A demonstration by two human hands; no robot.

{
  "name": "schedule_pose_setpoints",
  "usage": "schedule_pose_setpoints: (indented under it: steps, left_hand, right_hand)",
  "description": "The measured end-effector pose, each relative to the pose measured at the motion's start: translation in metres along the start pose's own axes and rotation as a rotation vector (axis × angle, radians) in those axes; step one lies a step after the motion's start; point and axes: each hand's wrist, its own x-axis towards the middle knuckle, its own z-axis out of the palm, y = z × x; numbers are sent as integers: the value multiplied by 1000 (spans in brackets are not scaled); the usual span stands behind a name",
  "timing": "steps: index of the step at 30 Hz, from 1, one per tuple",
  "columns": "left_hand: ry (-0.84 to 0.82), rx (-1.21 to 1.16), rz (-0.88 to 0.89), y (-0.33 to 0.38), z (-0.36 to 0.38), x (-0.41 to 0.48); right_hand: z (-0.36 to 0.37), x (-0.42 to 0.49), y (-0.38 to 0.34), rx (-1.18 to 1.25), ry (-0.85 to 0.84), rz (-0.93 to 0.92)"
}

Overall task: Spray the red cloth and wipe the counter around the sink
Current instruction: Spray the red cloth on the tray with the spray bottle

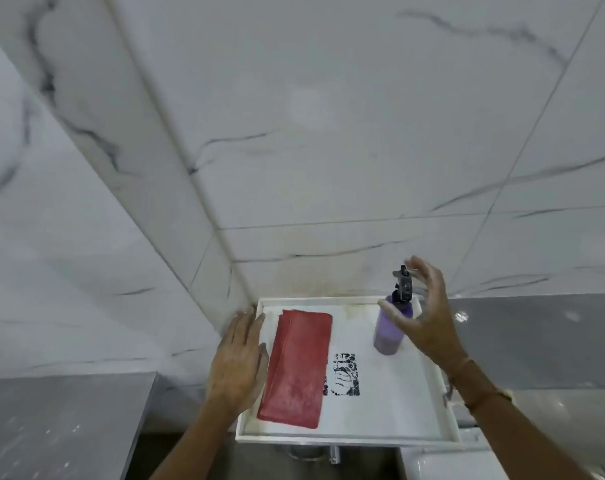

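Note:
A folded red cloth lies flat in the left half of a white tray. A purple spray bottle with a black trigger head stands upright in the tray's far right corner. My left hand is flat with fingers together, over the tray's left rim right beside the cloth, holding nothing. My right hand is open and curled around the bottle's neck and head, fingers spread, just at the bottle but not closed on it.
A black printed mark sits on the tray floor between cloth and bottle. Marble-patterned wall tiles rise behind. Grey counter lies at the left and right. A white basin edge shows at the bottom right.

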Motion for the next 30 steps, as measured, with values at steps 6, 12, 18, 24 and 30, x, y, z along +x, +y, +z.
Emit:
schedule_pose_setpoints:
  steps: [6,12,18,24,30]
  left_hand:
    - [-33,-54,-143,-2,22,-6]
    - [-109,-74,-184,-9,40,-17]
    - [-139,-100,-200,-11,52,-28]
    - [-150,-173,-198,-10,58,-36]
    - [-97,-227,-208,-10,58,-34]
  right_hand:
    - [33,7,17,60,94,-19]
    - [44,2,30,44,196,-10]
    - [46,4,39,-42,199,-14]
    - [44,23,25,-46,182,34]
    - [39,-12,-35,85,-70,58]
